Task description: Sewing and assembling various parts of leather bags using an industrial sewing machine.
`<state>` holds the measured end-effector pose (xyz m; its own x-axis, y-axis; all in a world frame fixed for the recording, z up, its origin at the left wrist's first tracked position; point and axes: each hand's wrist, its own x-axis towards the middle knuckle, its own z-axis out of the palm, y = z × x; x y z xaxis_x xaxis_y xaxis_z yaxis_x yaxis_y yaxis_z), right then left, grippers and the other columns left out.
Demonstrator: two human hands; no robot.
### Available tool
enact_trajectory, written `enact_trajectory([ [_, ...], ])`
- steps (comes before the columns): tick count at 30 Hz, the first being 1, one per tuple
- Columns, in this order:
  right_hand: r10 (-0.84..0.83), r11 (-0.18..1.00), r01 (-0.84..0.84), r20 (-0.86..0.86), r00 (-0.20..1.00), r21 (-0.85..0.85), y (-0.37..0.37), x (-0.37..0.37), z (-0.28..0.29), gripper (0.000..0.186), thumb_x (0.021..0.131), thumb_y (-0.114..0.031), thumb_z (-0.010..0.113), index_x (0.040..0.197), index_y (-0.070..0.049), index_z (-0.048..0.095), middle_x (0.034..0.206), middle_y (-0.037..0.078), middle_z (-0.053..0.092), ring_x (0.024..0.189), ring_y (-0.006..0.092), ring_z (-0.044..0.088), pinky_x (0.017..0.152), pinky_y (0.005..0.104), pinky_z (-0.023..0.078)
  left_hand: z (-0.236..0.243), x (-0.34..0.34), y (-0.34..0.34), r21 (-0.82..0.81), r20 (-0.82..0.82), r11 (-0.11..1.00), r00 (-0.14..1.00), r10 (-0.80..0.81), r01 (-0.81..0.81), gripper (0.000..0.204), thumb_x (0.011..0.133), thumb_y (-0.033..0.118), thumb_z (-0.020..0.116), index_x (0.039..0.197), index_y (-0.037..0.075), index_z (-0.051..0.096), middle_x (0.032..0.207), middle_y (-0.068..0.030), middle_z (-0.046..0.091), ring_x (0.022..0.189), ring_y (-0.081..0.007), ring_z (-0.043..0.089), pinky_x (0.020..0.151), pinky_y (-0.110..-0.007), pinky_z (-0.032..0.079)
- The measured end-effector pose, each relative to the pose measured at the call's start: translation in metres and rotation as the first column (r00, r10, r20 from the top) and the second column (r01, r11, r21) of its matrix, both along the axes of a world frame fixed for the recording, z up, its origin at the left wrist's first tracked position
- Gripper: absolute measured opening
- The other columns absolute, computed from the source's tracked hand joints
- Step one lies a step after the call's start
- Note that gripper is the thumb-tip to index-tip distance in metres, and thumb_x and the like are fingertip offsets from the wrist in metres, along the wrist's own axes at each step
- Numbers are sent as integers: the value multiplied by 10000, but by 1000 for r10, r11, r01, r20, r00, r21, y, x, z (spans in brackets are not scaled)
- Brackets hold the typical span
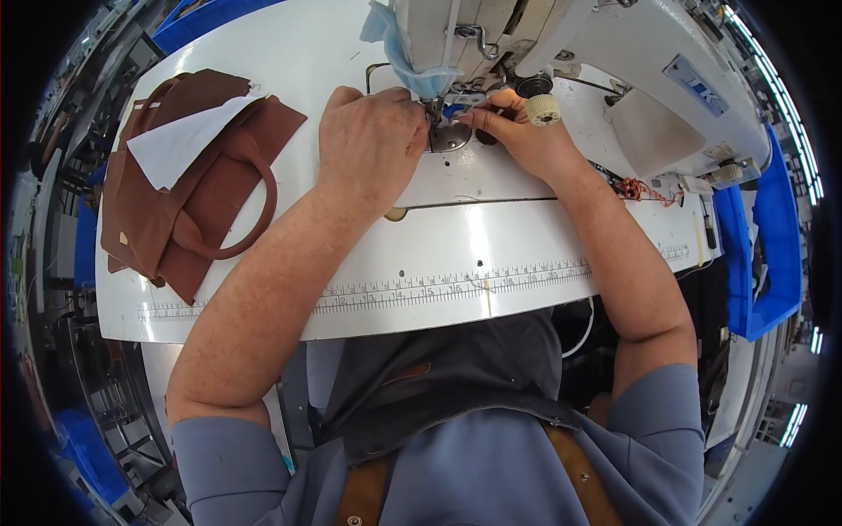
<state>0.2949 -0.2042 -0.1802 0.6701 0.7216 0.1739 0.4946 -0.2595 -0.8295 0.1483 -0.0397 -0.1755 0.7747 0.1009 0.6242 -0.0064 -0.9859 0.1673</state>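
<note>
My left hand point(368, 145), fingers curled, rests at the sewing machine's needle area, just left of the metal needle plate point(449, 138); whatever those fingers hold is hidden. My right hand point(517, 131) is closed in a pinch beside the presser foot point(436, 112), near a small blue piece point(453, 111); I cannot make out what it grips. A light blue mask-like cloth point(403, 57) hangs on the machine head point(478, 39) above. To the left lies a brown bag piece point(210, 210) with loop handles, a white sheet point(180, 140) on it.
The white worktable point(438, 254) has a printed ruler along its curved front edge. Blue bins point(759, 298) stand beside it, at right and elsewhere. A thread-wrapped tool point(640, 188) lies under the machine arm. A dark apron point(438, 359) covers my lap.
</note>
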Motion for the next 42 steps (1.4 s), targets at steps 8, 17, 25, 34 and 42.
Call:
enact_trajectory([
  [8,-34,998,34,-15,999,58,-10,1,6,228,861,-211,808,962,-9,776,774,76,744,652,101,628,635,283,523,5,-5,3,-40,-35,999,999,-10,9,51,789,139,739,750,110,753,778,-5,716,723,-198,655,852,-361,436],
  [17,-108,917,366,782,614,-161,-44,22,22,174,890,-203,693,941,-55,767,895,136,740,821,326,697,738,425,562,17,-11,10,44,274,998,960,-53,43,90,733,129,804,765,151,722,800,51,731,824,-141,674,963,-390,394],
  [25,-296,861,508,811,504,-1,-103,23,41,141,883,-165,707,935,-46,760,877,121,719,800,332,689,710,426,549,23,-15,-5,123,172,957,944,-282,263,110,730,112,809,774,146,713,680,27,668,629,-169,608,785,-353,429],
  [34,-533,844,510,380,756,168,-205,-48,17,168,832,-30,783,1000,-35,772,874,60,694,737,160,633,651,276,502,1,-4,-30,573,-230,818,968,98,53,640,860,47,619,1487,69,492,635,-49,641,523,-201,633,538,-348,530],
  [42,-759,614,764,413,503,199,-319,6,-3,190,849,-86,781,1036,-55,786,882,71,664,787,175,631,744,299,504,5,5,-41,663,-223,747,963,150,38,341,862,70,625,1200,60,662,640,-16,634,606,-197,682,606,-327,540],
])
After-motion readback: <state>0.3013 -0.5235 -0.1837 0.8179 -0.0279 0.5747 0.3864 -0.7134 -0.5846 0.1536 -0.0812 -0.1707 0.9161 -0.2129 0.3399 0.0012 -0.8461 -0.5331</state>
